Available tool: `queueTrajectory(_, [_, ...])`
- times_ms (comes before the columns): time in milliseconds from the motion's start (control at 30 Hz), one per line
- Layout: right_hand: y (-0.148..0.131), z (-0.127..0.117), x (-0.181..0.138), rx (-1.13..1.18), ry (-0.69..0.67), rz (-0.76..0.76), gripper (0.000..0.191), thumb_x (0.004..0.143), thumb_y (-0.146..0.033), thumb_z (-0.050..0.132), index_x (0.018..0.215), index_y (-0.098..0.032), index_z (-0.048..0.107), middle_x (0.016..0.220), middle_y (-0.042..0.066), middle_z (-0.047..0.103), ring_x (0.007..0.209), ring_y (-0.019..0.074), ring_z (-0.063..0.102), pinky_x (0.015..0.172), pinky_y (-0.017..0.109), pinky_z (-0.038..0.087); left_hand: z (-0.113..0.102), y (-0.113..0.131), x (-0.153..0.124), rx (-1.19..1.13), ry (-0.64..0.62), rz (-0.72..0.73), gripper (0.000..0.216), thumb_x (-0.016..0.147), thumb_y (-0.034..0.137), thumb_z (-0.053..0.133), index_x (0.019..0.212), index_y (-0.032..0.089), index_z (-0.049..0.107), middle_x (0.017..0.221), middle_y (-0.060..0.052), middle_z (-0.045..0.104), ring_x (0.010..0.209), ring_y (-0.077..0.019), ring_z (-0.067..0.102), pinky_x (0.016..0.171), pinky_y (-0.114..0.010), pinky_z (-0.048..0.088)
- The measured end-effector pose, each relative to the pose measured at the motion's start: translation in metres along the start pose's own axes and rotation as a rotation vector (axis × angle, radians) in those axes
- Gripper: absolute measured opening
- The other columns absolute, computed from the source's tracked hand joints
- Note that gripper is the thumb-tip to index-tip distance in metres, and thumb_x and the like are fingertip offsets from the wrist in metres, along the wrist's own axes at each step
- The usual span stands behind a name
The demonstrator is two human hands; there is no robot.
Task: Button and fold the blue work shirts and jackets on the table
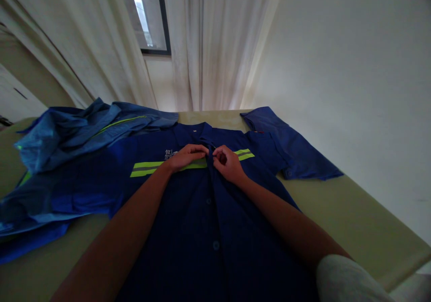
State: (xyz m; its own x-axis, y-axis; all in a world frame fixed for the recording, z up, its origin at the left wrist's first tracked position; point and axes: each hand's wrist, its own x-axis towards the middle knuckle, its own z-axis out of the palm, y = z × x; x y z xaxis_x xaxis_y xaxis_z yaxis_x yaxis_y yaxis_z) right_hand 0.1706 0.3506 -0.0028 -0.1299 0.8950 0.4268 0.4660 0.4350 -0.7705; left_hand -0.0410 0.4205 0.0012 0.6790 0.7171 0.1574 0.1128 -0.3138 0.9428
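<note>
A dark blue work shirt (182,216) with yellow-green reflective bands lies front up, its collar at the far end. Both hands meet at its front placket, at the level of the chest band. My left hand (187,157) is closed, pinching the placket edge from the left side. From the right, my right hand (228,163) has its thumb and forefinger pressed together on the same edge. Whatever small part sits between the fingertips is hidden. Lower down the placket, one button (208,201) and another button (216,245) show.
Crumpled blue garments (87,127) lie at the left, partly against the shirt's sleeve. Another folded blue garment (289,145) is by the right sleeve. The greenish table (350,221) borders a white wall (357,68) on the right and curtains (222,46) behind.
</note>
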Motion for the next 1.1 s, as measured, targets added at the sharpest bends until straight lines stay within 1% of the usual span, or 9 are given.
queueTrajectory(133, [0.012, -0.003, 0.006, 0.118, 0.134, 0.086, 0.025, 0.072, -0.020, 0.060, 0.096, -0.022, 0.059, 0.083, -0.002, 0.059, 0.067, 0.0144, 0.056, 0.064, 0.027, 0.044, 0.010, 0.002, -0.001, 0.382, -0.017, 0.137, 0.040, 0.088, 0.049, 0.070, 0.115, 0.019, 0.073, 0.118, -0.010, 0.072, 0.110, -0.0258, 0.063, 0.102, -0.042, 0.047])
queueTrajectory(267, [0.020, -0.004, 0.010, 0.178, 0.152, 0.130, 0.020, 0.072, -0.021, 0.056, 0.092, -0.022, 0.059, 0.082, -0.001, 0.059, 0.072, 0.0156, 0.056, 0.067, 0.028, 0.045, 0.025, 0.005, -0.005, 0.841, 0.003, 0.138, 0.044, 0.090, 0.050, 0.070, 0.126, 0.025, 0.068, 0.135, -0.009, 0.065, 0.124, -0.0307, 0.057, 0.107, -0.049, 0.043])
queueTrajectory(367, [0.014, -0.006, 0.010, 0.173, 0.112, 0.107, 0.012, 0.083, -0.029, 0.056, 0.092, -0.022, 0.059, 0.083, 0.001, 0.061, 0.074, 0.0162, 0.057, 0.068, 0.029, 0.046, 0.029, 0.001, -0.008, 0.976, 0.018, 0.118, 0.043, 0.098, 0.043, 0.058, 0.136, 0.024, 0.060, 0.142, -0.012, 0.060, 0.129, -0.0301, 0.056, 0.108, -0.048, 0.044])
queueTrajectory(467, [0.004, -0.004, 0.008, 0.105, 0.032, 0.089, 0.023, 0.090, -0.044, 0.062, 0.094, -0.022, 0.057, 0.083, 0.000, 0.063, 0.073, 0.0158, 0.057, 0.068, 0.028, 0.045, 0.026, -0.009, -0.006, 1.055, 0.069, 0.110, 0.041, 0.103, 0.035, 0.045, 0.139, 0.021, 0.057, 0.147, -0.014, 0.058, 0.137, -0.0289, 0.053, 0.114, -0.047, 0.040])
queueTrajectory(633, [-0.009, 0.007, 0.005, -0.251, -0.069, 0.058, 0.044, 0.079, -0.051, 0.080, 0.102, -0.022, 0.055, 0.090, 0.002, 0.064, 0.080, 0.0183, 0.059, 0.074, 0.030, 0.045, 0.012, -0.023, 0.013, 1.101, 0.042, 0.096, 0.040, 0.103, 0.032, 0.042, 0.139, 0.021, 0.057, 0.150, -0.013, 0.057, 0.140, -0.0270, 0.051, 0.120, -0.048, 0.034])
queueTrajectory(700, [-0.011, 0.013, 0.004, -0.391, -0.099, 0.065, 0.044, 0.077, -0.045, 0.081, 0.105, -0.022, 0.056, 0.096, 0.004, 0.066, 0.088, 0.0211, 0.060, 0.078, 0.032, 0.046, 0.005, -0.024, 0.022, 1.090, 0.049, 0.089, 0.039, 0.103, 0.029, 0.042, 0.137, 0.020, 0.059, 0.149, -0.013, 0.058, 0.138, -0.0267, 0.053, 0.119, -0.047, 0.035])
queueTrajectory(833, [-0.012, 0.018, 0.004, -0.504, -0.104, 0.111, 0.025, 0.085, -0.029, 0.069, 0.107, -0.020, 0.062, 0.098, 0.008, 0.069, 0.093, 0.0241, 0.063, 0.082, 0.035, 0.047, 0.000, -0.015, 0.029, 1.075, 0.125, 0.131, 0.035, 0.100, 0.021, 0.041, 0.125, 0.017, 0.065, 0.132, -0.014, 0.066, 0.121, -0.0265, 0.060, 0.108, -0.043, 0.044])
queueTrajectory(967, [-0.006, 0.015, 0.009, -0.399, -0.103, 0.155, 0.013, 0.085, -0.020, 0.064, 0.098, -0.020, 0.068, 0.093, 0.006, 0.073, 0.087, 0.0222, 0.066, 0.081, 0.034, 0.047, 0.006, 0.001, 0.016, 1.166, 0.306, 0.124, 0.026, 0.091, 0.009, 0.046, 0.101, 0.017, 0.068, 0.104, -0.012, 0.067, 0.101, -0.0271, 0.061, 0.095, -0.041, 0.048])
queueTrajectory(1100, [0.004, 0.010, 0.014, -0.201, -0.049, 0.170, 0.014, 0.083, -0.017, 0.062, 0.093, -0.020, 0.071, 0.084, 0.002, 0.073, 0.076, 0.0181, 0.065, 0.075, 0.030, 0.047, 0.017, 0.008, -0.010, 1.173, 0.317, 0.037, 0.021, 0.092, 0.011, 0.048, 0.088, 0.020, 0.067, 0.091, -0.008, 0.066, 0.092, -0.0253, 0.061, 0.083, -0.037, 0.049])
